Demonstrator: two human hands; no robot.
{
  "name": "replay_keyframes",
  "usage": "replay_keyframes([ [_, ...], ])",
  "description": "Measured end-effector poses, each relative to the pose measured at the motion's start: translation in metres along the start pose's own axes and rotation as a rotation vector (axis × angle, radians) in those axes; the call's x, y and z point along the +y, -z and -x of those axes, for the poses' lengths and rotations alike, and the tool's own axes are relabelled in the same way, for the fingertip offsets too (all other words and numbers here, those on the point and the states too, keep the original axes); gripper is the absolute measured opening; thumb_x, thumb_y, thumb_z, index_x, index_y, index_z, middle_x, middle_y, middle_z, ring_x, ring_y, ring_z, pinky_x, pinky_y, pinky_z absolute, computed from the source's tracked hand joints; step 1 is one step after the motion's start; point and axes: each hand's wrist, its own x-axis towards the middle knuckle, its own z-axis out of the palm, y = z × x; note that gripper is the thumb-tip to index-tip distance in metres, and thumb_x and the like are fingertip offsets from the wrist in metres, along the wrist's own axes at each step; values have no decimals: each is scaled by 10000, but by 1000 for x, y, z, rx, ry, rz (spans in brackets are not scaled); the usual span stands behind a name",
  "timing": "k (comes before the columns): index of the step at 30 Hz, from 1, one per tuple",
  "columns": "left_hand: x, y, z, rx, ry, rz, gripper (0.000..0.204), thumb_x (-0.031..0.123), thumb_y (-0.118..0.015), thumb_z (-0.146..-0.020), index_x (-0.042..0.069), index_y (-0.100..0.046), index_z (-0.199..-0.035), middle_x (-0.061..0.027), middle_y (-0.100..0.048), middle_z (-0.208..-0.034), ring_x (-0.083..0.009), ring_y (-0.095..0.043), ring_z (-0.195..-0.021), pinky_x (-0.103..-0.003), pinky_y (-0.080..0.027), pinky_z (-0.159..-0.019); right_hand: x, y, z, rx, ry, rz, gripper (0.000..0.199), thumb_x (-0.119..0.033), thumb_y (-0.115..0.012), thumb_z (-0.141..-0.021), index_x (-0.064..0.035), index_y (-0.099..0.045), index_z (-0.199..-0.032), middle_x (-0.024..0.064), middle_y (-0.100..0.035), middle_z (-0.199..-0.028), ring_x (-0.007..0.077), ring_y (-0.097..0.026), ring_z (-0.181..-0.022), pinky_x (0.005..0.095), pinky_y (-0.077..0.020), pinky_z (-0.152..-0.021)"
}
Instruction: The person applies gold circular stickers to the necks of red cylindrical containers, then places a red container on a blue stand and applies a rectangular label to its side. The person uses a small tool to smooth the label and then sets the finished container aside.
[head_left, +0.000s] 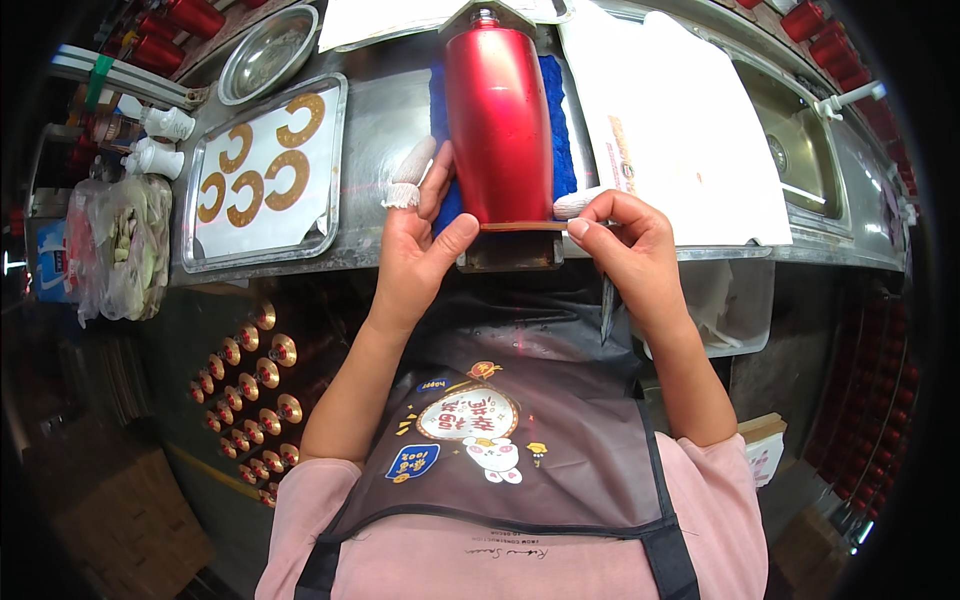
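Note:
A glossy red vase-shaped bottle (498, 130) lies lengthwise before me, its narrow neck away from me, over a blue cloth (561, 125). Along its near end runs a thin orange-brown strip (525, 226). My left hand (420, 235) is beside the lower left of the bottle, fingers stretched out and thumb apart near the strip's left end. A white cover sits on one of its fingers. At the strip's right end, my right hand (630, 250) pinches with thumb and forefinger; one finger wears a white cover. A dark pointed tool (607, 305) sticks out below that hand.
Left of the cloth, a metal tray (338, 165) holds several brown C-shaped pieces. A metal bowl (268, 55) stands behind it. White sheets (690, 150) cover the right side of the counter, with a sink (800, 150) beyond. Several red-and-gold parts (268, 372) stand below left.

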Motion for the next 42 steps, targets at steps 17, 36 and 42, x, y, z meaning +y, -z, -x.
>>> replay_keyframes([
  [17,3,2,22,34,-388,-778,631,245,-799,-886,18,-581,-1433,-270,-426,-1571,-358,-466,-1429,-510,-258,-1209,7,-1,-6,-16,17,-39,127,-119,-727,-928,-29,-652,-877,-29,-638,-765,-1,-545,-649,168,-392,-585],
  [36,17,9,28,-46,-523,-1261,397,235,-790,-835,152,-772,-1223,-268,-449,-1553,-434,-531,-1342,-644,-280,-1132,11,-3,-11,14,5,22,113,-115,-732,-910,-49,-663,-851,-61,-616,-787,-1,-478,-681,189,-369,-606],
  [42,33,-2,16,-101,-576,-1344,401,240,-803,-800,235,-785,-1201,-235,-508,-1516,-455,-566,-1278,-645,-315,-1106,16,-3,-15,0,33,18,108,-113,-732,-912,-47,-666,-859,-62,-626,-802,0,-486,-693,187,-386,-623],
])
